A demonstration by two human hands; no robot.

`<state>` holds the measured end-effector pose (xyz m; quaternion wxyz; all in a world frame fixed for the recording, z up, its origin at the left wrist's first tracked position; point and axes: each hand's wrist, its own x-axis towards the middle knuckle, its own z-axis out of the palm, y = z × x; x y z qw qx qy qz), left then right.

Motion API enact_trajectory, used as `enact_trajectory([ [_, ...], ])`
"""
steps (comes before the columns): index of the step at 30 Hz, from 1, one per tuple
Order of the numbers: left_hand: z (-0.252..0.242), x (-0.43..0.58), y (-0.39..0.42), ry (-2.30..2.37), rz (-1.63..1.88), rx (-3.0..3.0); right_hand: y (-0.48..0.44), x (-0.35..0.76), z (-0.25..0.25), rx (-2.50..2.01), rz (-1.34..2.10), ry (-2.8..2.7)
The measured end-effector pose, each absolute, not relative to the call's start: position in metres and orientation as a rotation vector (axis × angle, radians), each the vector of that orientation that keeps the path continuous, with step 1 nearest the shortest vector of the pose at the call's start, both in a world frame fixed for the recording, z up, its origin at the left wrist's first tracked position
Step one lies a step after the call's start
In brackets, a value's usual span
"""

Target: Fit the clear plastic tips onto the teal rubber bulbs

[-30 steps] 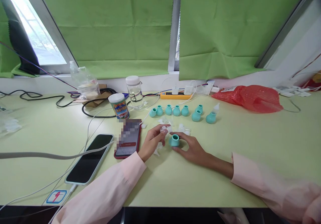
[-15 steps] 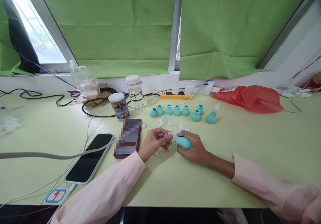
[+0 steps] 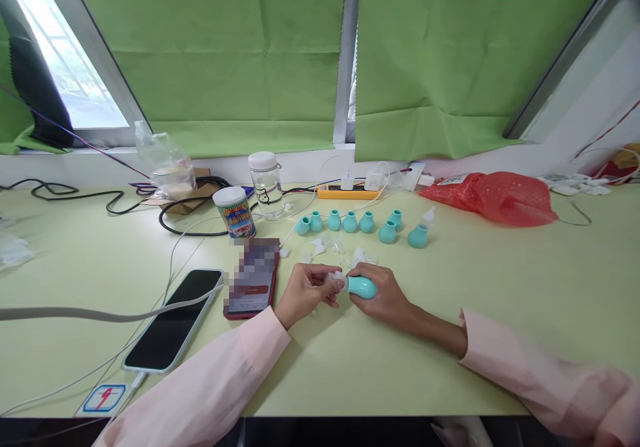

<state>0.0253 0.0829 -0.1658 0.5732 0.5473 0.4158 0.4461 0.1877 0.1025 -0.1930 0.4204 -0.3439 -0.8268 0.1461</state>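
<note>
In the head view, nearest the desk's front edge, a numbered label sits at the left, with a dark-screened phone just beyond it. Farther in, the right hand grips a turquoise bulb, its fingers and thumb wrapped around the rounded end. The bulb lies on its side in front of the person, its long axis running roughly left to right and its neck pointing left. At that neck, the left hand pinches a clear piece between thumb and fingers; whether it is seated in the neck I cannot tell. A red-cased phone lies left of this hand. Beyond the hands are loose translucent bits, then seven open-necked bulbs and a tipped bulb whose pale nozzle points upward. Behind these stretches an orange power strip.
</note>
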Motion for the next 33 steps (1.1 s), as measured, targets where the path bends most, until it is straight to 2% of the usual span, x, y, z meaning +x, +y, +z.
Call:
enact_trajectory([
  [11,-0.173,0.029,0.077,0.989,1.094,1.467,0.092,0.184,-0.177,-1.183,1.283,-1.814],
  [15,-0.172,0.028,0.079,0.984,1.054,1.544,0.09,0.184,-0.172,-1.173,1.601,-1.663],
  [21,-0.152,0.015,0.083,0.971,1.098,1.754,0.097,0.189,-0.163,-0.937,1.578,-1.639],
  [24,-0.142,0.005,0.086,1.237,1.113,2.094,0.102,0.194,-0.164,-0.931,1.415,-1.656],
  [27,-0.14,-0.001,0.088,1.534,0.806,2.506,0.104,0.196,-0.168,-0.954,1.32,-1.689],
  [30,-0.145,0.0,0.088,1.58,0.436,2.679,0.105,0.198,-0.174,-0.956,1.303,-1.703],
  [33,-0.153,0.005,0.088,1.586,0.335,2.736,0.105,0.199,-0.177,-1.02,1.226,-1.758],
])
